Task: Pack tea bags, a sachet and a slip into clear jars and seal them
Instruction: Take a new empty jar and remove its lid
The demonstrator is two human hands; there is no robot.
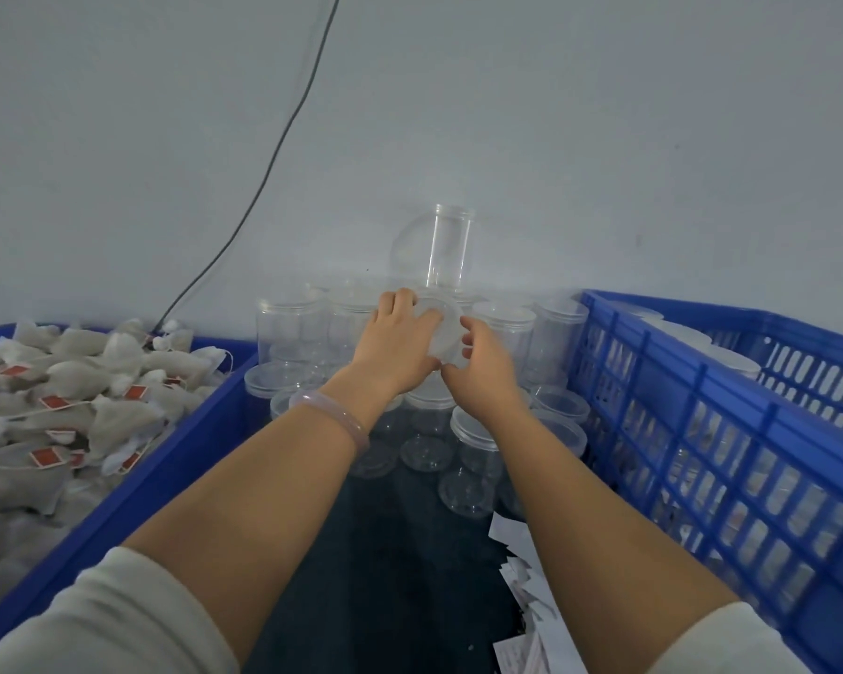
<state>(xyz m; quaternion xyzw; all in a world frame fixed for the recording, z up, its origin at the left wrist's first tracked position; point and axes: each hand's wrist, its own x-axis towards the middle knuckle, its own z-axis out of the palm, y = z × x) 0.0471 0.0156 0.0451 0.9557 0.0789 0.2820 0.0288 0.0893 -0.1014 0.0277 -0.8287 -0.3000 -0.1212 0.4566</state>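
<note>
So, left hand point(400, 338): fingers curled round the far-left rim of the lid point(443, 328).
Right hand point(483, 364): pinched the lid's near-right rim.
Lid: translucent, held tilted above the clear jars point(290, 328) on the dark table point(385, 600).
Tea bags point(69, 396): heaped in the left bin point(166, 454).
Slips point(521, 576): lay beside the right crate point(702, 430).

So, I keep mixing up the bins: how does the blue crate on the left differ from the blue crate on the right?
The left crate has solid walls; the right crate has slotted, lattice-like walls. The left crate is heaped with loose tea bags with red tags; the right crate holds clear jars with pale lids. Both are blue plastic and flank the person's arms.
</note>
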